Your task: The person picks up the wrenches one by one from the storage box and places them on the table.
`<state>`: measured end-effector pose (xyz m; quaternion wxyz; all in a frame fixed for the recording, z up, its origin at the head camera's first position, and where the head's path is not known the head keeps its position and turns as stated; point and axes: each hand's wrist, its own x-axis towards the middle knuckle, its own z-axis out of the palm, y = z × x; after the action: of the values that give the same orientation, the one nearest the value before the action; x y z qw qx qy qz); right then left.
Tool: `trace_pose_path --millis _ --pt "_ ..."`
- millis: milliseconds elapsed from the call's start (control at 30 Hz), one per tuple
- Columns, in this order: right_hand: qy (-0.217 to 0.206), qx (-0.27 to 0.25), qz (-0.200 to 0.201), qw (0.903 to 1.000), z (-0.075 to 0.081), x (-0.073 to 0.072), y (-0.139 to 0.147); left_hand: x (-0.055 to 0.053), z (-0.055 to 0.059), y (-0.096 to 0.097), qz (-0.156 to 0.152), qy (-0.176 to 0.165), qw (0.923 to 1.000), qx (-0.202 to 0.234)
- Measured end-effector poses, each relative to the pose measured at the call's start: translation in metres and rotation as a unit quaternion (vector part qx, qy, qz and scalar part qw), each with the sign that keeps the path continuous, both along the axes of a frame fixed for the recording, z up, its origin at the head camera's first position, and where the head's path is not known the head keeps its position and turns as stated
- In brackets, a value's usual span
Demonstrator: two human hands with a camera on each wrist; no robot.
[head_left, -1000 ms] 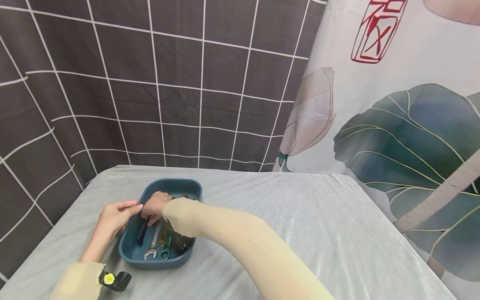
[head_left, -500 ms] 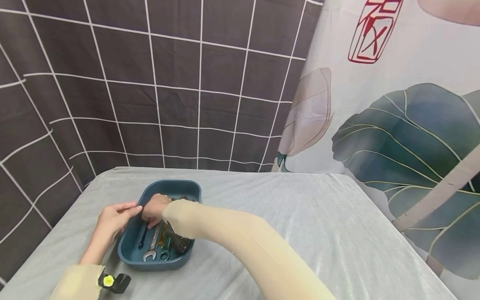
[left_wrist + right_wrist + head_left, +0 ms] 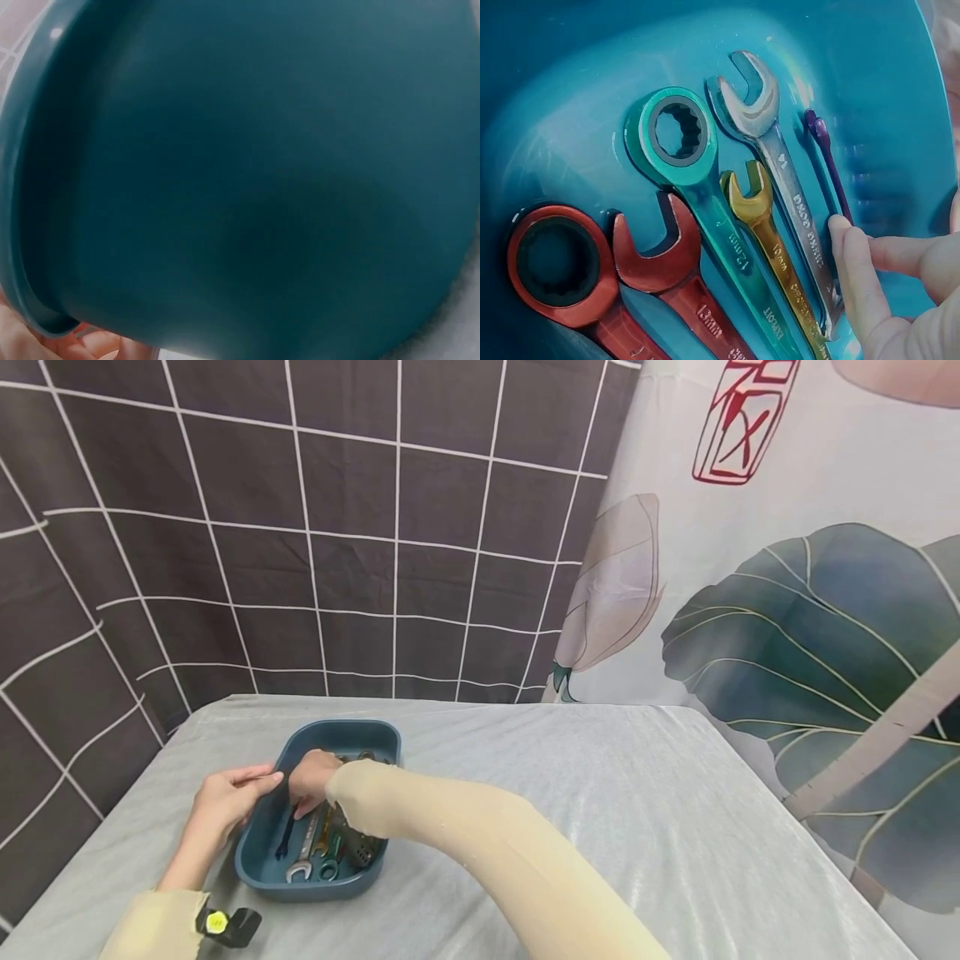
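Observation:
A blue plastic tub (image 3: pixel 315 890) with rounded corners stands at the table's left, wrenches lying inside. My left hand (image 3: pixel 228 797) holds the tub's left rim between thumb and fingers; the left wrist view shows the tub's outer wall (image 3: pixel 262 187) and fingertips (image 3: pixel 112 345) under its lip. Inside the tub, my right hand (image 3: pixel 311 777) pinches a slim purple wrench (image 3: pixel 831 161) along the left wall, its far end hidden by the hand. Beside it lie a silver open-end wrench (image 3: pixel 784 172), a small gold wrench (image 3: pixel 763 229) and a green ratchet wrench (image 3: pixel 712 195).
Two red wrenches, one with a ring end (image 3: pixel 600 292) and one with an open end (image 3: pixel 675 274), lie farther along in the tub. Grey cloth covers the table (image 3: pixel 562 777). A dark checked curtain (image 3: pixel 337 568) hangs behind it.
My right hand has shifted slightly to the right inside the tub with the purple wrench. The left hand stays at the rim, and the head view has tilted a little.

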<state>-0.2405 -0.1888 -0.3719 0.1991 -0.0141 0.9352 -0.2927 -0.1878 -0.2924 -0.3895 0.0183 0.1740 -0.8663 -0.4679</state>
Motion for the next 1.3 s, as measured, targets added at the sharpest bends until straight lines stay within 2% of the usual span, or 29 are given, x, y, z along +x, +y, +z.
trace_pose_path --millis 67,167,300,400,467,567,700,800,1033,1300 --pt "-0.012 -0.028 -0.02 0.9993 -0.001 0.0 0.001 0.0 0.0 0.0 -0.001 0.0 1.0 0.0" --pt "-0.017 -0.043 -0.042 0.998 -0.002 0.0 0.001 0.0 0.0 0.001 -0.001 -0.001 1.0 0.004" --pt "-0.008 -0.018 -0.052 0.9984 -0.003 -0.001 0.002 0.001 0.0 0.001 0.0 -0.003 1.0 0.008" --pt "-0.018 -0.03 -0.055 0.9979 -0.004 -0.002 0.004 0.001 0.001 0.0 -0.001 -0.006 0.9999 0.01" --pt "-0.035 -0.06 -0.056 0.996 -0.003 -0.003 0.006 0.001 0.0 -0.001 0.0 -0.006 0.9999 0.014" --pt "-0.077 -0.133 -0.068 0.9858 -0.003 -0.005 0.011 0.001 0.001 0.0 0.001 -0.003 0.9998 0.017" --pt "-0.135 -0.221 -0.074 0.963 -0.002 -0.007 0.019 0.001 0.001 0.001 0.007 0.001 0.9999 0.016" --pt "-0.146 -0.238 -0.076 0.9572 -0.002 -0.008 0.023 0.002 0.0 0.003 0.011 0.002 0.9997 0.02" --pt "-0.15 -0.25 -0.098 0.9514 -0.007 -0.012 0.03 0.003 -0.001 0.005 0.018 0.008 0.9995 0.025" --pt "-0.203 -0.311 -0.082 0.9249 -0.012 -0.018 0.038 0.004 0.0 0.004 0.017 0.009 0.9995 0.026"
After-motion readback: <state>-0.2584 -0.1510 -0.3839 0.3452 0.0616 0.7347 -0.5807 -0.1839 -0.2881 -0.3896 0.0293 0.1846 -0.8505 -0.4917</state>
